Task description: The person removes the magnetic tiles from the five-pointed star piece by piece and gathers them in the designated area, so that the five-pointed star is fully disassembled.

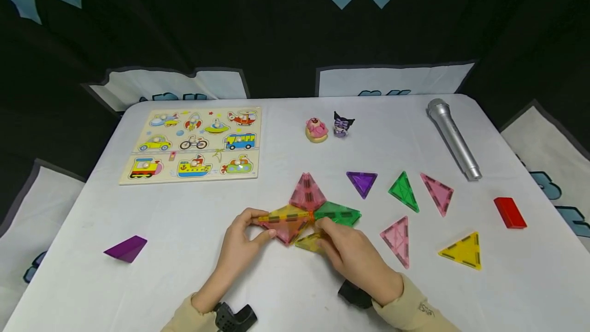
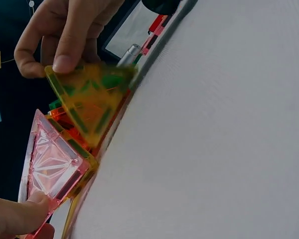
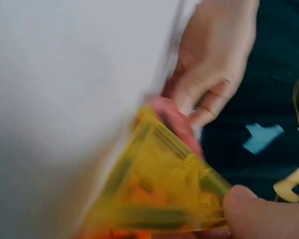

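Observation:
A cluster of translucent triangle tiles lies flat at the table's middle: a pink one (image 1: 307, 192), a green one (image 1: 338, 212), an orange one (image 1: 286, 214) and a pink-red one (image 1: 286, 230). My left hand (image 1: 258, 225) pinches the cluster's left side, fingers over the orange tile's corner and thumb on the pink-red tile (image 2: 50, 164). My right hand (image 1: 324, 232) pinches a yellow tile (image 1: 310, 241) and holds it tilted against the cluster's near edge. The wrist views show this yellow tile (image 2: 84, 99) (image 3: 164, 194) raised on edge between my right finger and thumb.
Loose triangles lie to the right: purple (image 1: 362, 182), green (image 1: 403, 191), pink (image 1: 438, 192), pink (image 1: 398, 240), yellow (image 1: 463, 251). A red block (image 1: 509, 212), a silver microphone (image 1: 454, 140), two figurines (image 1: 316, 129), a vehicle puzzle board (image 1: 193, 145) and a purple wedge (image 1: 126, 248) surround them.

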A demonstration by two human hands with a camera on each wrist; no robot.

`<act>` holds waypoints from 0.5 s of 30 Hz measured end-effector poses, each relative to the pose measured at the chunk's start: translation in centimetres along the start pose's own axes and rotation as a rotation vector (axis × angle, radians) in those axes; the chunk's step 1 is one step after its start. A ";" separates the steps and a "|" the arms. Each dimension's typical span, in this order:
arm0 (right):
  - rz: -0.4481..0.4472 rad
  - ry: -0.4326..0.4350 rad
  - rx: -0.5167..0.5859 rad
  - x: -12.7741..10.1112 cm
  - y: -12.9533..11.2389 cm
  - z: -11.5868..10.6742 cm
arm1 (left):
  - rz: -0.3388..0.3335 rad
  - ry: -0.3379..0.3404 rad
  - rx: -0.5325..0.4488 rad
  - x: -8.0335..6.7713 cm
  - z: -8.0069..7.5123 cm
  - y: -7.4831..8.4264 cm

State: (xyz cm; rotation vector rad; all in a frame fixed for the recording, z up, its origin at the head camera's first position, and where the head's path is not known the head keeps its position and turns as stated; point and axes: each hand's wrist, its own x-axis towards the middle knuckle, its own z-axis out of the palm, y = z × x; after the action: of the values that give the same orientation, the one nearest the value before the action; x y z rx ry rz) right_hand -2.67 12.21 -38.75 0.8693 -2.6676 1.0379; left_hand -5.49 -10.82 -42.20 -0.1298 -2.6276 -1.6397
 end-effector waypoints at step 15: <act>0.539 -0.222 0.350 -3.1 4.6 -6.8 | 0.019 0.024 -0.037 0.3 -0.4 -0.3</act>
State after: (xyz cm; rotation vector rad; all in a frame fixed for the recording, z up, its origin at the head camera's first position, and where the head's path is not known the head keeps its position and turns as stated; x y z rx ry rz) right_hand -3.19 20.83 -37.29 0.3121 -3.0471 1.6475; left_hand -5.82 -11.25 -42.24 -0.1348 -2.5715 -1.6745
